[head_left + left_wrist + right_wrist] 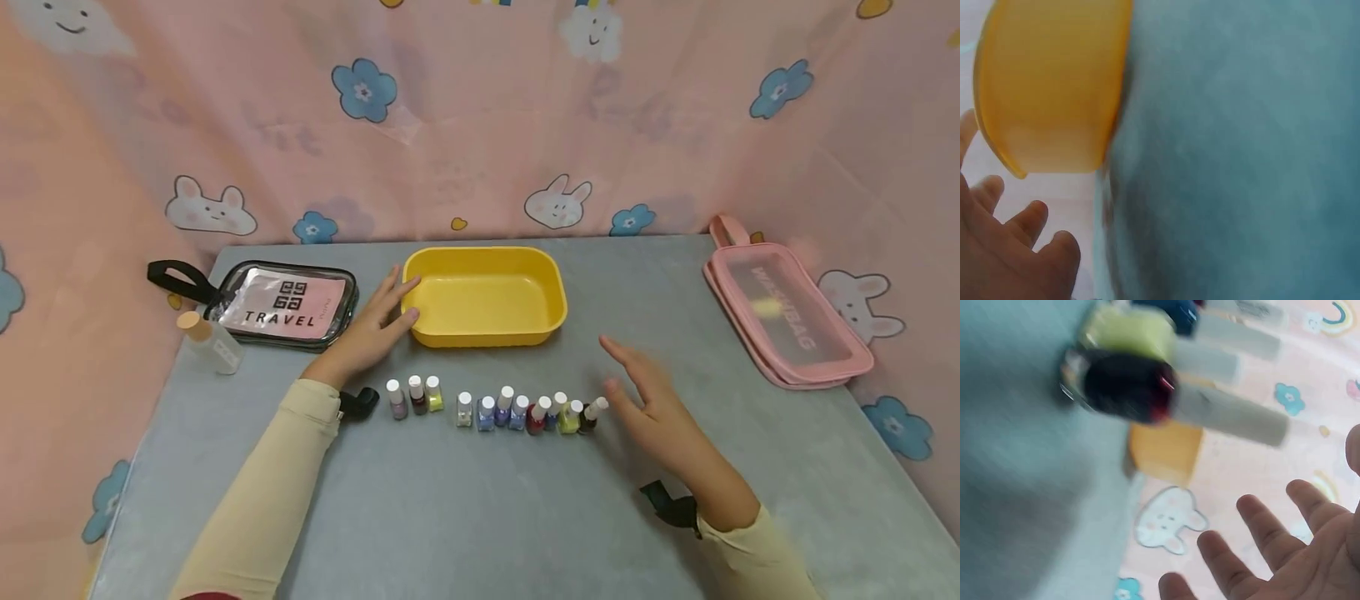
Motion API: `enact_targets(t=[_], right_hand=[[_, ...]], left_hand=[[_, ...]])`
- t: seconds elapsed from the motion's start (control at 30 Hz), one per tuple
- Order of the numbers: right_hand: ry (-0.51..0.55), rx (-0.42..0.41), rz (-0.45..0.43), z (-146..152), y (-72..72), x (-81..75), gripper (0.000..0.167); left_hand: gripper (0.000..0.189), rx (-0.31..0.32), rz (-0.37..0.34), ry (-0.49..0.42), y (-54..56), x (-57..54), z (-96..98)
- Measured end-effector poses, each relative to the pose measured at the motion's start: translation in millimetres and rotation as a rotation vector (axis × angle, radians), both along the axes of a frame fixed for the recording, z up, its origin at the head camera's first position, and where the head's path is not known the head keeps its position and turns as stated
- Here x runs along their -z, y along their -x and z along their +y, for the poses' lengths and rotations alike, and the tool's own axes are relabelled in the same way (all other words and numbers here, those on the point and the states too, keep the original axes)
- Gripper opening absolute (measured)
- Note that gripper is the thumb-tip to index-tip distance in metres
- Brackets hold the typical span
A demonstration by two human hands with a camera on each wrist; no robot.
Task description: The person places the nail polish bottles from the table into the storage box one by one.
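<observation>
A yellow plastic basin (487, 340) stands at the back middle of the table. My left hand (372, 323) is at its left end, fingers spread and fingertips right at the rim; the left wrist view shows the basin (1054, 94) just beyond the fingers. In front of it several small nail polish bottles with white caps stand in a row, among them a lilac one (398, 407), a red one (536, 421) and a yellow-green one (568, 419). Beside the dark bottle (587, 422) at the row's right end, my right hand (656, 412) hovers with fingers extended, holding nothing.
On the left lies a clear black-edged travel pouch (285, 340), with a white bottle with a wooden-coloured cap (222, 348) next to it. A pink wash bag (802, 367) lies at the right edge. Behind the grey table hangs a pink patterned curtain (465, 125).
</observation>
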State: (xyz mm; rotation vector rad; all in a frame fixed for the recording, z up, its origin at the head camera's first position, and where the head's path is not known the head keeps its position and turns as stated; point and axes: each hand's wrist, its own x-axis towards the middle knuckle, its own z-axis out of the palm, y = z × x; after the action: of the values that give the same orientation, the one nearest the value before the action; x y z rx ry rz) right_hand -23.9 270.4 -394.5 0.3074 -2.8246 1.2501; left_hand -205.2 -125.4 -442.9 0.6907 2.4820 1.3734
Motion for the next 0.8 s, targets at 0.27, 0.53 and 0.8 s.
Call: enact_targets(t=[0.27, 0.53, 0.8], right_hand=[[0.108, 0.098, -0.012, -13.2, -13.9, 27.9, 0.055], [0.226, 0.259, -0.026, -17.0, -14.4, 37.7, 0.041], [0.460, 0.288, -0.012, -15.3, -15.3, 45.8, 0.027]], left_hand=[[0.062, 0.000, -0.033, -0.038, 3.0, 8.2, -4.9], [0.061, 0.005, -0.023, -0.127, 7.3, 9.1, 0.1], [0.060, 0.016, -0.003, -0.157, 7.4, 17.0, -0.4]])
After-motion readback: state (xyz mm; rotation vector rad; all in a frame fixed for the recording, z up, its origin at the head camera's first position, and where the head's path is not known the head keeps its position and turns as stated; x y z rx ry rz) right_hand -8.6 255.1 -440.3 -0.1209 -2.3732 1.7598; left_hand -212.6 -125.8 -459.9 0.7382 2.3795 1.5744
